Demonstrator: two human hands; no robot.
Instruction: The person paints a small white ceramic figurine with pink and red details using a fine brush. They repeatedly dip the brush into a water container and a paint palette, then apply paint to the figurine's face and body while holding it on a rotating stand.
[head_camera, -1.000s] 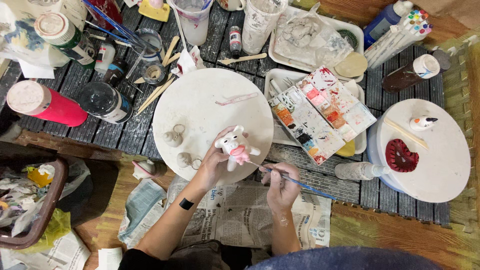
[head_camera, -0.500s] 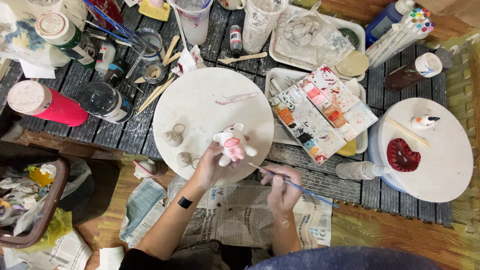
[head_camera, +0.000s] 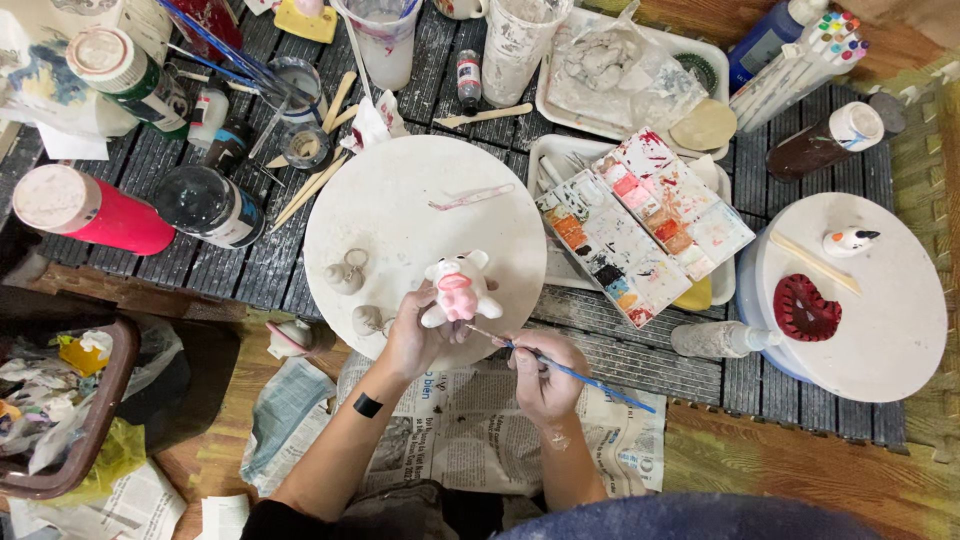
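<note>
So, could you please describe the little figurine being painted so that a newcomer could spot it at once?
Find the big round white board mid-table. At its near edge the left hand holds a small white clay figurine. Unlike the grey unpainted pieces beside it, it has pink paint.

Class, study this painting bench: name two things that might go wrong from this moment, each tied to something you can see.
1. The left hand holds the small white-and-pink figurine in the air above the round white board; if the grip slips, it may drop and chip.
2. The right hand holds the thin brush at the figurine, close to the left hand; the wet tip may smear paint onto its fingers, or they may smudge fresh paint.
</note>
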